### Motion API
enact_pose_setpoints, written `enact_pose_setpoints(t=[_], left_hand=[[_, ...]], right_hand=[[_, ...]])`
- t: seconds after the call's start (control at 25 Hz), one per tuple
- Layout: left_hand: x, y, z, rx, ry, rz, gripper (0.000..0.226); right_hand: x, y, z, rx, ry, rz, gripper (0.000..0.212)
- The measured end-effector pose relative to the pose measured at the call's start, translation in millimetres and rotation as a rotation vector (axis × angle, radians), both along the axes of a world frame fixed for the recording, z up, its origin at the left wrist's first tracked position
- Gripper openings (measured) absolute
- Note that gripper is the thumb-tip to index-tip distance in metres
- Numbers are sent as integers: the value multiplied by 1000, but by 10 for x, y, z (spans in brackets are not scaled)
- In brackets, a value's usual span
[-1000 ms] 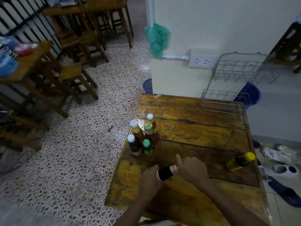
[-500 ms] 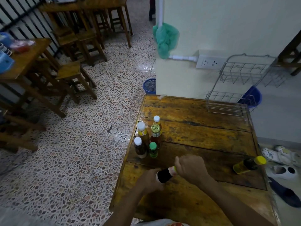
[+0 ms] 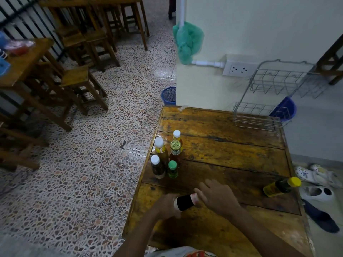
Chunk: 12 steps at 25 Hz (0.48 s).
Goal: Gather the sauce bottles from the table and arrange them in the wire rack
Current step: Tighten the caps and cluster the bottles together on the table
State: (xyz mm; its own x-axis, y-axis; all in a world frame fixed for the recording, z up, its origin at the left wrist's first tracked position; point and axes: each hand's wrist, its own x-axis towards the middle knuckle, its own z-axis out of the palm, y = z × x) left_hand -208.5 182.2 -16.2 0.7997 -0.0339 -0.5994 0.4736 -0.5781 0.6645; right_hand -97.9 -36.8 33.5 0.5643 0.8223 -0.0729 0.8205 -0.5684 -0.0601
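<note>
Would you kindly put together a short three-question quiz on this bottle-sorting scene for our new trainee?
1. True or false: the wire rack already holds a bottle.
2. How many bottles stand upright in the cluster near the table's left edge?
3. Multiple choice: the yellow-capped bottle at the right is A) standing, B) lying on its side, C) on the floor.

Key
1. False; both tiers show only bare wire.
2. Five.
3. B. It lies alone on the table, apart from the dark bottle that the left hand grips while the right hand covers its cap end.
</note>
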Motion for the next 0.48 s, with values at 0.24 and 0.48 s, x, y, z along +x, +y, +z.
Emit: enact_pose_setpoints(t=[0.24,0.48], left_hand=[[-74,-64,-16,155,-11,-16,53],[-45,-174,48,515,-211,43,12]], right_hand=[[-48,119,-28,-146,109,-26,17],[49,188,-121,-297,465,-125,21]])
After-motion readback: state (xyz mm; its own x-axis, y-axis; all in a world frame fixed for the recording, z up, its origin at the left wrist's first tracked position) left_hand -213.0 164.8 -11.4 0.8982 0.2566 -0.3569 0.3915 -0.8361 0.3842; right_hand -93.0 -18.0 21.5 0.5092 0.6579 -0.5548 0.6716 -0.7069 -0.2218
